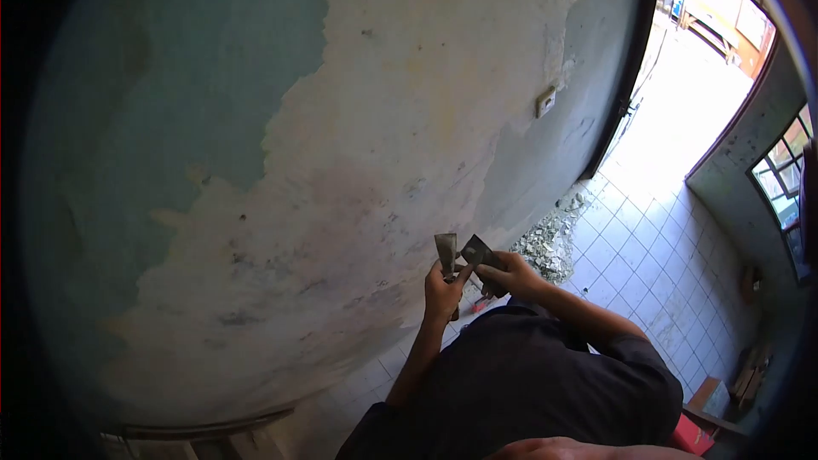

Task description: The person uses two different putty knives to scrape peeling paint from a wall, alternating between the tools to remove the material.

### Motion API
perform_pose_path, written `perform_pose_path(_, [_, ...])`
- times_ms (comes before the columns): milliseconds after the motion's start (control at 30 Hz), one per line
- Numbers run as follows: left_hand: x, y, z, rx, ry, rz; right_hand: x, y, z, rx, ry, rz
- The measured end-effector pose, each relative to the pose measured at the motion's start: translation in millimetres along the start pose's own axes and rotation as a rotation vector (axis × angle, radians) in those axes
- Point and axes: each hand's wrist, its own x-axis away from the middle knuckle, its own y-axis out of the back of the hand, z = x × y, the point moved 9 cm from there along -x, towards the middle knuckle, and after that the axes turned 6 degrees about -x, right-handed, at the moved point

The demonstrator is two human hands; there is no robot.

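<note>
Two scrapers are held close together in front of the wall. My left hand (442, 294) is closed around one scraper (446, 249), its flared metal blade pointing up. Beside it, my right hand (509, 274) grips a second, darker scraper (479, 250), whose blade tilts up and to the left. The fingers of both hands nearly meet between the tools, and whether they touch is hard to tell. Behind them stands the wall (366, 145), with bare whitish patches and remaining green paint (196, 60).
Paint chips (550, 243) lie heaped on the tiled floor (635, 243) along the wall's foot. A socket (546, 102) sits on the wall. Beyond is an open doorway (673, 94), with a window (784, 166) to its right. Something red (692, 436) shows at lower right.
</note>
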Motion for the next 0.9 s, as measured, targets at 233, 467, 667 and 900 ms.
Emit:
perform_pose_path(233, [27, 20, 12, 0.222, 0.064, -0.018, -18, -34, 6, 0.085, -0.046, 0.137])
perform_pose_path(467, [44, 43, 34, 0.336, 0.032, -0.294, -35, -61, -6, 0.202, -0.085, 0.191])
perform_pose_path(667, [44, 55, 56, 0.116, -0.050, -0.414, -42, -73, -39, 0.137, -0.154, 0.137])
perform_pose_path(900, [40, 55, 50, 0.088, -0.098, -0.456, -39, -63, -35, 0.086, -0.168, 0.123])
